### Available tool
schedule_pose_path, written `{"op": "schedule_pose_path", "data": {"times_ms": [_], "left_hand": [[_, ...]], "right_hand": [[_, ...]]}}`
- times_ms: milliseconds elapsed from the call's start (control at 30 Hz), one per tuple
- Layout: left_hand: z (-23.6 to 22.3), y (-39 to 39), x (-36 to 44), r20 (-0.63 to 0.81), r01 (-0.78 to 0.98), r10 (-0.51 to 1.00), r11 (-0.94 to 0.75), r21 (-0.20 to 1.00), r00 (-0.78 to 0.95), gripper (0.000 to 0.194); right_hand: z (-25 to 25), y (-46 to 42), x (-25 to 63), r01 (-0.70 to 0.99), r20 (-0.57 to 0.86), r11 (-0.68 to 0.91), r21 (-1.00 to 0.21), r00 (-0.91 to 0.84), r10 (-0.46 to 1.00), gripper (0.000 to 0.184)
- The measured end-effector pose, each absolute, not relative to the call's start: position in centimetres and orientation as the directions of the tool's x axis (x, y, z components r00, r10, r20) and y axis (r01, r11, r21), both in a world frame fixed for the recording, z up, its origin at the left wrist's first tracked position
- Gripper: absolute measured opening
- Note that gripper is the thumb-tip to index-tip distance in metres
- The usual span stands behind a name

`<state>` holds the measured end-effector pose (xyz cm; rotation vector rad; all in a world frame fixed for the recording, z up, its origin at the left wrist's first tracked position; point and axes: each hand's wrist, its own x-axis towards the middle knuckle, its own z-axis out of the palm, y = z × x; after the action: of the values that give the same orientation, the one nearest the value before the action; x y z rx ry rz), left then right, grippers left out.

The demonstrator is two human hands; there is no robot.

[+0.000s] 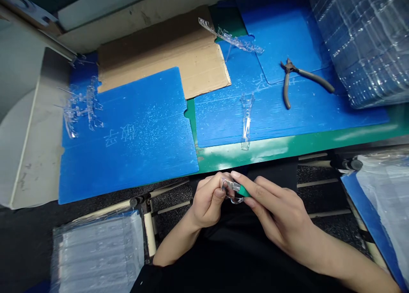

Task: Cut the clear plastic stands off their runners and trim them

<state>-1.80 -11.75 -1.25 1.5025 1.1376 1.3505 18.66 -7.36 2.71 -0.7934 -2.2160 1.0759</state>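
Observation:
In front of my body, my left hand [210, 201] is closed around a small clear plastic part [237, 199], mostly hidden by the fingers. My right hand [281, 207] pinches a green-handled knife [243, 191], its short metal blade laid against the clear part. Beyond the hands, a longer clear plastic piece [246, 124] rests at the table's front edge. Diagonal cutters [289, 69] with grey handles lie with their handles spread on the blue sheet [220, 126].
Clear plastic sprues [87, 105] lie at the left, another sprue [236, 41] at the back. Cardboard [153, 50] and blue sheets cover much of the green table [271, 150]. Clear trays [367, 41] are stacked at right. Bagged trays [99, 250] stand lower left.

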Motion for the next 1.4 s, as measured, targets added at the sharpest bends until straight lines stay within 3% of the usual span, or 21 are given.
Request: {"op": "schedule_pose_path", "data": {"times_ms": [167, 300, 400, 467, 533, 633, 933, 1100, 1233, 1400], "left_hand": [[-1.6, -11.9, -1.6, 0.31, 0.073, 0.95, -0.312, 0.947, 0.041, 0.037], [-1.7, -11.9, -0.7, 0.312, -0.101, 0.95, -0.309, 0.946, 0.016, 0.031], [-0.9, -11.0, -0.1, 0.099, -0.36, 0.99, -0.129, 0.924, -0.101, 0.025], [-0.2, -9.9, 0.1, -0.082, -0.517, 0.993, 0.029, 0.855, -0.081, 0.023], [0.6, -8.8, 0.2, -0.199, -0.587, 0.98, 0.145, 0.797, -0.029, 0.033], [1.5, -7.4, 0.3, -0.27, -0.614, 0.961, 0.178, 0.769, -0.06, 0.04], [2.4, -5.2, 0.2, -0.25, -0.602, 0.951, 0.093, 0.793, -0.182, 0.021], [2.5, -5.2, 0.1, -0.234, -0.561, 0.95, 0.08, 0.824, -0.209, 0.022], [2.7, -5.3, 0.4, -0.151, -0.513, 0.938, -0.033, 0.858, -0.313, 0.021], [2.6, -6.0, 1.7, -0.012, -0.396, 0.905, -0.175, 0.902, -0.426, 0.025]], "right_hand": [[1.8, -7.3, 18.2, 0.243, 0.198, 0.411, -0.879, -0.597, 0.777, 0.056], [1.0, -6.5, 18.1, 0.214, 0.143, 0.275, -0.937, -0.484, 0.864, 0.043], [1.0, -6.1, 18.2, 0.154, 0.018, 0.081, -0.985, -0.375, 0.927, 0.034], [1.1, -5.9, 18.3, 0.087, -0.061, -0.036, -0.996, -0.313, 0.948, 0.031], [1.2, -5.7, 18.4, 0.028, -0.1, -0.096, -0.995, -0.275, 0.956, 0.027], [1.1, -5.5, 18.8, -0.042, -0.134, -0.149, -0.988, -0.252, 0.958, 0.025], [0.7, -6.6, 20.0, -0.098, -0.206, -0.235, -0.967, -0.247, 0.947, 0.022], [0.6, -7.0, 20.1, -0.061, -0.216, -0.237, -0.97, -0.242, 0.946, 0.024], [0.2, -7.5, 19.7, -0.065, -0.233, -0.258, -0.964, -0.265, 0.936, 0.028], [-0.5, -8.1, 18.4, -0.255, -0.307, -0.358, -0.898, -0.221, 0.926, 0.027]]}}
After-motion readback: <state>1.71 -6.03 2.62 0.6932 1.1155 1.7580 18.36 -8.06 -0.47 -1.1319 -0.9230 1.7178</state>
